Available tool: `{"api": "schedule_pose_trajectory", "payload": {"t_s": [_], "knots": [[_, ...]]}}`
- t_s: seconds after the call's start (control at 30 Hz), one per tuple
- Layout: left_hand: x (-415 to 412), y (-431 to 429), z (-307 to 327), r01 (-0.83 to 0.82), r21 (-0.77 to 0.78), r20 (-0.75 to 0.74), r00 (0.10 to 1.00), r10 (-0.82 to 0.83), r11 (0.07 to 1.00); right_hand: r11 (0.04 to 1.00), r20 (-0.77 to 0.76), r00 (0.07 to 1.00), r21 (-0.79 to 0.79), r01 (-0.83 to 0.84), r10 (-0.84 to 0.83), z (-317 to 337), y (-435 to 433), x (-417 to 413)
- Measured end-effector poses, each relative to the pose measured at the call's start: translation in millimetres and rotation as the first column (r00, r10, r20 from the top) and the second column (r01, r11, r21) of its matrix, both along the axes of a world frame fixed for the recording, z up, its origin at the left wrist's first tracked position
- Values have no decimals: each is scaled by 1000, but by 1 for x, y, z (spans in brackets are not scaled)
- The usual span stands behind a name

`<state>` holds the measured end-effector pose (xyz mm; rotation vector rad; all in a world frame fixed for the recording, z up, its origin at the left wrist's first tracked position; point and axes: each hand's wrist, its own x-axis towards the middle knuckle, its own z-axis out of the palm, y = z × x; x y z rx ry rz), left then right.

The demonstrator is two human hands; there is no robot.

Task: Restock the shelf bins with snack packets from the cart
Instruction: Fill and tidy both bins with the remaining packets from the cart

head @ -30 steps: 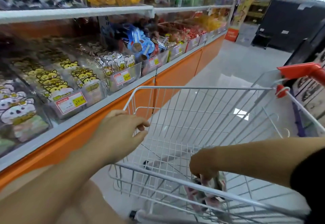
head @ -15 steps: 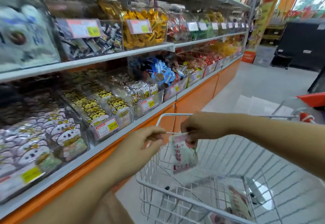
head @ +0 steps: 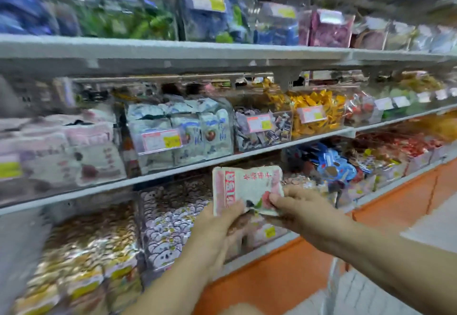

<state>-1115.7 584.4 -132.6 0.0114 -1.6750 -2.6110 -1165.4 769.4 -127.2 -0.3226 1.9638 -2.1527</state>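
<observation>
pkt: one pink-white snack pkt (head: pixel 247 191), upright in my hands, in front of the low bins, just under the mid shelf (head: pixel 173 173) edge. Not in any bin yet.
L hand: L hand (head: pixel 217 230) grips the pkt's lower-left corner, thumb on the front.
R hand: R hand (head: pixel 299 211) pinches the lower-right corner, at 3 o'clock of L.
target: pink bin (head: pixel 81 156) at 10 o'clock of the pkt holds look-alikes. Prob the spot, but it's blurry so not sure.
done: pkt is out of the cart and up at the shelf.
left: drop it in the matching bin, then fetch more. Cart load not in view, so can't tell how many remain.
</observation>
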Motion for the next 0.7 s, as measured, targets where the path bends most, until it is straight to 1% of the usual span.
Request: {"api": "schedule_pose_trajectory", "payload": {"t_s": [0.03, 0.1, 0.17, 0.2, 0.23, 0.27, 0.33, 0.43, 0.47, 0.53, 0.57, 0.6, 0.63, 0.67, 0.7], "knots": [[5, -12, 7, -43, -13, -25, 999, 43, 999, 998, 28, 998, -33, -55, 56, 4, -18, 3], [14, -41, 21, -124, -78, -63, 991, 120, 989, 989, 0, 989, -14, -147, 147, 16, -51, 7], [23, -76, 36, -185, -217, -117, 980, 163, 958, 969, -98, 964, 23, -247, 248, 34, -79, 11], [28, -95, 43, -220, -292, -151, 972, 182, 931, 957, -145, 946, 63, -282, 288, 44, -94, 13], [33, -113, 50, -255, -382, -183, 963, 198, 888, 949, -203, 930, 143, -281, 306, 53, -108, 14], [40, -130, 57, -283, -475, -209, 956, 206, 833, 936, -269, 909, 240, -257, 319, 63, -124, 16], [52, -156, 74, -332, -648, -250, 943, 220, 686, 888, -376, 841, 395, -235, 390, 81, -154, 18], [71, -186, 103, -407, -821, -326, 910, 257, 399, 792, -485, 671, 552, -261, 560, 104, -196, 22], [76, -195, 113, -423, -843, -352, 901, 254, 333, 777, -515, 625, 574, -256, 586, 111, -208, 23], [83, -212, 132, -455, -859, -392, 879, 269, 235, 776, -561, 566, 574, -259, 604, 124, -233, 20], [85, -215, 140, -477, -862, -422, 863, 278, 174, 782, -574, 556, 567, -259, 601, 129, -241, 19], [85, -222, 150, -517, -845, -461, 834, 303, 139, 790, -595, 541, 559, -251, 594, 137, -252, 14], [83, -232, 159, -564, -806, -489, 805, 335, 180, 809, -629, 529, 543, -227, 570, 146, -263, 7], [80, -244, 167, -612, -753, -508, 774, 377, 243, 841, -675, 521, 510, -182, 523, 154, -273, 0], [76, -258, 174, -653, -703, -524, 743, 417, 280, 877, -719, 522, 462, -131, 458, 164, -283, -7]]}}
